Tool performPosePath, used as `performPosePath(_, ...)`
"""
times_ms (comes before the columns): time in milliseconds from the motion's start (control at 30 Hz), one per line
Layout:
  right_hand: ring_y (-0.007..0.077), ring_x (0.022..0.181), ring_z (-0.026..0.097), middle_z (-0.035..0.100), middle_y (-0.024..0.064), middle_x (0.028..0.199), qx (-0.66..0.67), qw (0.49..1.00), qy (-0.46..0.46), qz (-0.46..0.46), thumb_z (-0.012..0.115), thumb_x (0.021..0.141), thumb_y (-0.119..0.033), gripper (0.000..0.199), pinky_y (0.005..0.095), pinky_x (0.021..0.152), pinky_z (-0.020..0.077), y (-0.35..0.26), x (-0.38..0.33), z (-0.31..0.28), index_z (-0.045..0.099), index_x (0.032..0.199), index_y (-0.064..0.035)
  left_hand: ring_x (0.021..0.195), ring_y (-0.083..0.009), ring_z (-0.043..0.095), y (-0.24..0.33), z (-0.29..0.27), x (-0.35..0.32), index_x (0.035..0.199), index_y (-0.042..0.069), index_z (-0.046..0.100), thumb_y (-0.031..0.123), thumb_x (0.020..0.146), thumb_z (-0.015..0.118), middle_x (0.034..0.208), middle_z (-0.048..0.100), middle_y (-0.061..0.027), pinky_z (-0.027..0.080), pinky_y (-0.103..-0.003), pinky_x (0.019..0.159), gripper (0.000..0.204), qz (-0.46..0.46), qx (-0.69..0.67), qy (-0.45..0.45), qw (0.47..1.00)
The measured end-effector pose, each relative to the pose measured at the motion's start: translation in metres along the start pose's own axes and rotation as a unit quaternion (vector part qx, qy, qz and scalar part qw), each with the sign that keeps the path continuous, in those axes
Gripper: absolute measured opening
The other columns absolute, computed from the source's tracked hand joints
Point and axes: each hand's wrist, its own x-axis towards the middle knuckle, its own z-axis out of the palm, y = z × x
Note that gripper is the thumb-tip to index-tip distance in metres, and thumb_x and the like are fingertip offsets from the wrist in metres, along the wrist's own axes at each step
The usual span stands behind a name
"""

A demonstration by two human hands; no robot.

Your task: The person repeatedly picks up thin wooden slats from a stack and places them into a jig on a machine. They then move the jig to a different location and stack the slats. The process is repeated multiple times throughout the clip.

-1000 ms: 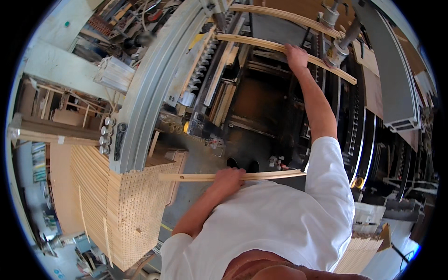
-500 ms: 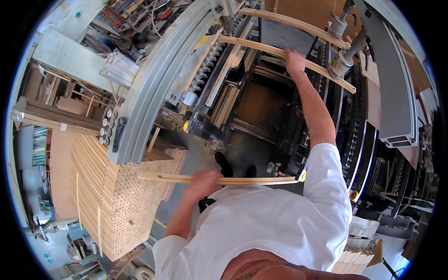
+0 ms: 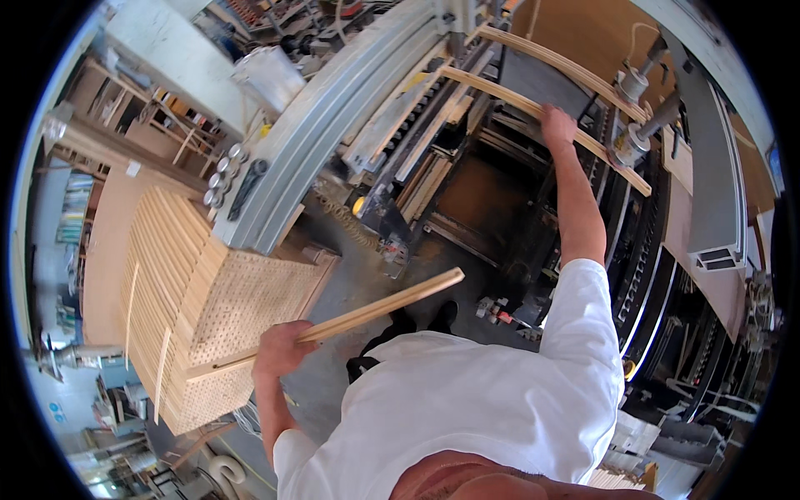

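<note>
While gripping a long pale wood slat (image 3: 367,313) in the left hand (image 3: 279,348), fingers curled fully round it near its lower end, and resting the right hand (image 3: 557,127) flat on a curved slat (image 3: 542,112) seated in the machine (image 3: 400,142) at about one o'clock. Looks like the changeover between pieces: one slat carried at the left, another steadied or set on the machine's supports. Right-hand fingers seem laid over the curved slat rather than closed under it, though cannot tell for sure from this angle. Held slat runs from roughly eight o'clock up toward the centre, its free end hanging in mid-air above the floor (image 3: 358,275), its near end crossing just over the top corner of the stack of slats (image 3: 200,300). Thin, flat, light-coloured, clean-edged, straight as far as can be seen. Stack at nine o'clock, tightly packed, end grain showing as a dotted face. Second curved slat (image 3: 575,71) lying parallel and just beyond the touched one, near two round metal clamps (image 3: 635,83) at one to two o'clock. Judged next: calls for a firm one-handed hold so the long free end does not swing into the machine frame, and for lining the slat up squarely before letting it go.
</note>
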Motion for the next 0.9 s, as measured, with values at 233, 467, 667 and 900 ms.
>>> performPosePath(233,0.0358,0.116,0.059,0.063,0.0168,0.126,0.112,0.988,0.1,0.03,0.063,0.089,-0.034,0.049,0.0456,0.098,0.0472,-0.023,-0.018,-0.012,0.059,0.13,-0.0088,0.078,-0.0147,0.065,-0.101,-0.011,-0.12,0.113,-0.001,0.068,0.008,0.075,0.08,0.083,0.071,-0.0084,0.051,-0.03,0.072,0.041,-0.213,-0.311,0.101,0.921)
performPosePath(467,0.0218,0.087,0.066,0.07,0.0124,0.099,0.397,0.907,0.131,-0.047,0.063,0.096,-0.013,0.025,0.0322,0.083,0.052,-0.157,-0.132,-0.09,0.066,0.116,0.0005,0.077,-0.0072,0.059,-0.241,-0.046,-0.232,0.105,-0.005,0.07,0.01,0.077,0.083,0.085,0.068,-0.0006,0.049,-0.024,0.07,0.034,-0.205,-0.444,0.209,0.847)
performPosePath(667,0.0224,0.096,0.066,0.07,0.0144,0.104,0.464,0.872,0.029,-0.154,0.064,0.094,-0.006,0.021,0.0342,0.088,0.0521,-0.275,-0.261,-0.138,0.067,0.112,0.0025,0.066,-0.0111,0.057,-0.382,-0.095,-0.225,0.098,-0.001,0.069,0.021,0.091,0.068,0.072,0.063,-0.0027,0.047,-0.027,0.061,0.023,-0.103,-0.378,0.294,0.872)
performPosePath(900,0.0186,0.085,0.067,0.071,0.014,0.094,0.494,0.845,-0.152,-0.139,0.068,0.089,-0.006,0.017,0.0311,0.078,0.0528,-0.338,-0.408,-0.102,0.069,0.104,0.0022,0.065,-0.0167,0.062,-0.516,-0.13,-0.105,0.09,-0.006,0.069,0.036,0.088,0.065,0.074,0.065,-0.0088,0.05,-0.031,0.06,0.042,-0.254,-0.267,0.419,0.83)
